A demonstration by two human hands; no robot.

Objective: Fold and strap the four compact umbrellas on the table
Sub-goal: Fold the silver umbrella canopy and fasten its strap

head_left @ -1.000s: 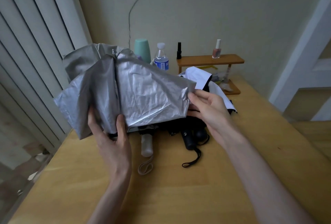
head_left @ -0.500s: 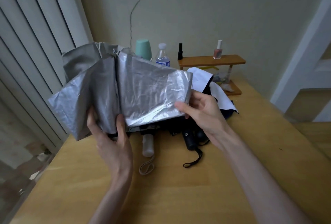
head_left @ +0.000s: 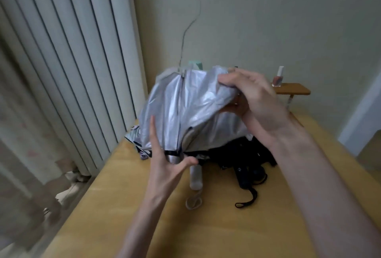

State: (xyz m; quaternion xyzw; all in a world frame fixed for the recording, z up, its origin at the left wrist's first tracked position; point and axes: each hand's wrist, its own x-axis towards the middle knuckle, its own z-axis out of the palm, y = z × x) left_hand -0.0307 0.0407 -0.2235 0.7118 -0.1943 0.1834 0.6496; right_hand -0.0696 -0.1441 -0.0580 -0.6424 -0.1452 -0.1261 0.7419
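Observation:
A silver compact umbrella (head_left: 185, 109) is held up over the wooden table (head_left: 206, 226), its canopy loose and crumpled. My left hand (head_left: 165, 167) holds its lower end near the handle, index finger stretched up along the fabric. My right hand (head_left: 253, 94) grips a bunch of canopy fabric at the upper right. Under it lie a black umbrella (head_left: 245, 160) with a wrist loop (head_left: 247, 202), and a white handle (head_left: 195, 178) with a pale strap (head_left: 193, 203). Other umbrellas are mostly hidden.
A small wooden shelf (head_left: 292, 89) with a nail polish bottle (head_left: 277, 77) stands at the back right. White vertical blinds (head_left: 72, 61) run along the table's left edge. A mint cup (head_left: 196, 64) peeks out behind the canopy.
My right hand rose from the canopy's right edge and gathered the fabric upward. The spread panels closed in toward the shaft. My left hand's grip loosened to the umbrella's base. The view tilted up.

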